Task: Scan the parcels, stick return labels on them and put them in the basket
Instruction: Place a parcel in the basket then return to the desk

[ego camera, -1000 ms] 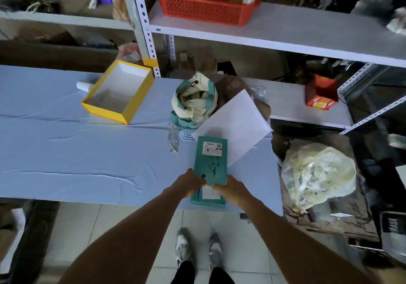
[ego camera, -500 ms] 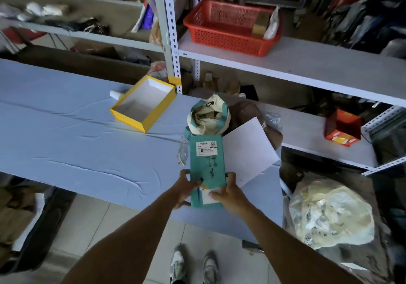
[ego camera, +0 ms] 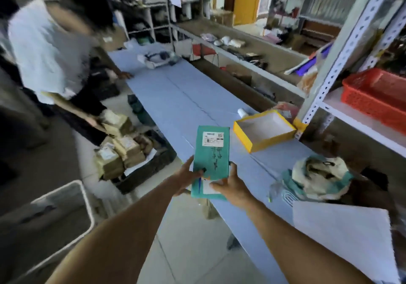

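While both hands grip its near end, the left hand (ego camera: 186, 177) at its left edge and the right hand (ego camera: 230, 187) over a white label (ego camera: 208, 187) at its bottom, a teal parcel (ego camera: 211, 158) is held up in the air over the near edge of the blue table (ego camera: 186, 99). It seems labelled and on its way to a basket, so the next move is probably a carry towards 8 o'clock, where a dark crate (ego camera: 149, 169) of brown parcels (ego camera: 119, 151) and a grey bin (ego camera: 55, 222) sit on the floor; which one is meant is unclear.

Both hands, left hand (ego camera: 186, 177) and right hand (ego camera: 232, 187), hold a teal parcel (ego camera: 211, 158) above the blue table (ego camera: 186, 99) edge, beside a yellow box (ego camera: 264, 129)
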`<move>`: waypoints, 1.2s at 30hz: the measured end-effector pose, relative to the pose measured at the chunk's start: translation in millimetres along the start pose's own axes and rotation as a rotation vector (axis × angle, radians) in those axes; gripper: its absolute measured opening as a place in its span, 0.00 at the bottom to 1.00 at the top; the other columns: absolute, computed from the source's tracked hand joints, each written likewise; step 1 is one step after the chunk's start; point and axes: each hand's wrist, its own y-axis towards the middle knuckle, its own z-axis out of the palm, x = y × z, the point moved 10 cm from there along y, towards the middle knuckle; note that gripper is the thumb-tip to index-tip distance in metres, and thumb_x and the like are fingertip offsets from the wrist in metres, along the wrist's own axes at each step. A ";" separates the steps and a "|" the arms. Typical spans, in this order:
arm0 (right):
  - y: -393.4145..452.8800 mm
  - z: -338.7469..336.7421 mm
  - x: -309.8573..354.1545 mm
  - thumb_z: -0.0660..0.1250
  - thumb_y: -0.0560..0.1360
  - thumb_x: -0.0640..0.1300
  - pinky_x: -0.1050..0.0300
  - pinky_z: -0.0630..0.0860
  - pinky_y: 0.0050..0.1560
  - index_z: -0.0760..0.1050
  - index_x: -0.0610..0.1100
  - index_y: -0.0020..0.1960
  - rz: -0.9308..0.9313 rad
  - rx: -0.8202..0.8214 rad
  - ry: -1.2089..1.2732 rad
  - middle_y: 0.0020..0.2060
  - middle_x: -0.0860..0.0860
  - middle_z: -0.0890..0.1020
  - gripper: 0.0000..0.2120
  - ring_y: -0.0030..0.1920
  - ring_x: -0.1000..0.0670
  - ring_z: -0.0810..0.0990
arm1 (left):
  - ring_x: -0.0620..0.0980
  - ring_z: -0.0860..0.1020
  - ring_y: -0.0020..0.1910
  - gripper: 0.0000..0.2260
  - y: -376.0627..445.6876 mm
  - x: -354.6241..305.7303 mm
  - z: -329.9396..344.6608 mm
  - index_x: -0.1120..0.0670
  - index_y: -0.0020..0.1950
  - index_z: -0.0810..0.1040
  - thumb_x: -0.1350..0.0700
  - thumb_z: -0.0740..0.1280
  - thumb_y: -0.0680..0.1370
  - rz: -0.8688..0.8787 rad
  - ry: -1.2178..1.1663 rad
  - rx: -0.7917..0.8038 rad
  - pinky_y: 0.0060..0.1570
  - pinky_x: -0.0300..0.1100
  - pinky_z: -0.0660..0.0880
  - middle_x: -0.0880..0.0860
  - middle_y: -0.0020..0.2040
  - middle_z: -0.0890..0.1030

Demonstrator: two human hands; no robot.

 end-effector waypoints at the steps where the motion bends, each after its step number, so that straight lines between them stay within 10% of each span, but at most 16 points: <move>1: 6.3 21.3 22.8 0.74 0.71 0.46 0.52 0.80 0.48 0.56 0.57 0.63 -0.036 0.040 -0.010 0.58 0.52 0.81 0.32 0.52 0.48 0.81 | 0.50 0.78 0.55 0.26 -10.5 0.4 -28.1 0.37 0.76 0.61 0.56 0.65 0.83 0.016 -0.036 -0.044 0.38 0.50 0.78 0.50 0.64 0.76; 7: 16.6 186.7 151.6 0.75 0.73 0.40 0.66 0.77 0.41 0.53 0.56 0.62 -0.219 0.366 -0.059 0.55 0.56 0.80 0.34 0.46 0.61 0.80 | 0.46 0.83 0.44 0.18 -93.2 45.2 -212.6 0.46 0.67 0.71 0.64 0.65 0.82 0.108 -0.213 -0.356 0.45 0.51 0.84 0.51 0.50 0.82; 9: 6.8 248.7 190.9 0.78 0.69 0.46 0.53 0.82 0.50 0.54 0.59 0.60 -0.289 0.435 -0.124 0.60 0.53 0.80 0.35 0.51 0.54 0.82 | 0.42 0.83 0.41 0.18 -137.1 70.4 -275.4 0.50 0.68 0.70 0.66 0.65 0.81 0.145 -0.264 -0.487 0.39 0.44 0.83 0.52 0.51 0.81; 12: -18.8 351.7 238.0 0.78 0.67 0.51 0.42 0.80 0.56 0.56 0.56 0.62 -0.400 0.593 -0.191 0.60 0.53 0.79 0.35 0.56 0.49 0.81 | 0.54 0.82 0.57 0.27 -204.4 118.8 -348.6 0.46 0.71 0.69 0.60 0.72 0.76 0.183 -0.349 -0.589 0.56 0.61 0.79 0.57 0.61 0.81; 16: -95.1 477.9 287.8 0.75 0.70 0.53 0.49 0.80 0.53 0.54 0.52 0.66 -0.544 0.797 -0.317 0.62 0.52 0.76 0.36 0.57 0.48 0.79 | 0.45 0.83 0.49 0.21 -317.6 192.9 -410.9 0.48 0.67 0.70 0.69 0.63 0.81 0.157 -0.497 -0.844 0.45 0.42 0.81 0.55 0.60 0.81; 22: -233.1 641.7 309.2 0.74 0.73 0.48 0.63 0.75 0.44 0.53 0.50 0.74 -0.684 1.181 -0.400 0.63 0.51 0.76 0.38 0.56 0.52 0.77 | 0.49 0.79 0.56 0.25 -482.5 321.3 -439.3 0.34 0.70 0.65 0.60 0.66 0.81 -0.010 -0.767 -1.169 0.39 0.53 0.78 0.47 0.59 0.80; 36: -465.8 848.3 322.2 0.75 0.72 0.43 0.72 0.73 0.39 0.58 0.50 0.71 -0.939 1.807 -0.595 0.56 0.54 0.79 0.35 0.51 0.56 0.78 | 0.53 0.79 0.59 0.28 -686.0 483.7 -434.3 0.39 0.76 0.61 0.57 0.67 0.81 -0.168 -1.128 -1.791 0.53 0.62 0.79 0.49 0.63 0.78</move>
